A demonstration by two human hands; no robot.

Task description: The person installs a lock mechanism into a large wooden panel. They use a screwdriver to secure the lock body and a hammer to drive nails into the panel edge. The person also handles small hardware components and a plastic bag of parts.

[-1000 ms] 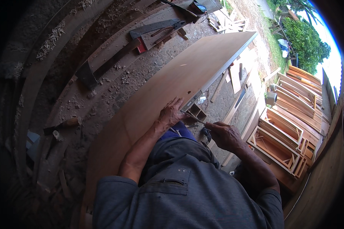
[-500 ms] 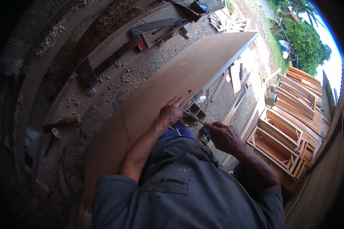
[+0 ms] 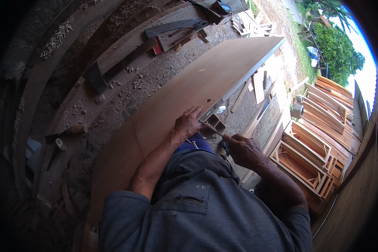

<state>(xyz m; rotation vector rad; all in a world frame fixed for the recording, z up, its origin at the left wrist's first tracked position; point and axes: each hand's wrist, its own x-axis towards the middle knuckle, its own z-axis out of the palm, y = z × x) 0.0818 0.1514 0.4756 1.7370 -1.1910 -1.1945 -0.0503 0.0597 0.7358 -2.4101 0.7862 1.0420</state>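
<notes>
A large pale wooden door panel [image 3: 197, 75] stands on its long edge, running from lower left to upper right. There is a small round hole in its face near the top edge, and a narrow metal plate [image 3: 206, 113] lies along that edge. My left hand [image 3: 187, 122] rests on the panel's face beside the edge, fingers stretched out. In my closed right hand [image 3: 245, 149] is a thin-shafted screwdriver [image 3: 216, 132], its shaft pointing at the panel's edge near my left fingertips. Its tip is too small to make out.
A handsaw [image 3: 132, 59], a framing square [image 3: 172, 26] and a chisel [image 3: 73, 131] lie on curved-looking timbers at left. Beyond the panel sits a small wooden box [image 3: 215, 122]. Wooden frames [image 3: 300, 164] are stacked at right; shavings litter the floor.
Almost nothing differs: my right hand and the screwdriver have shifted very slightly, and the view has tilted a little. My left hand stays on the panel.
</notes>
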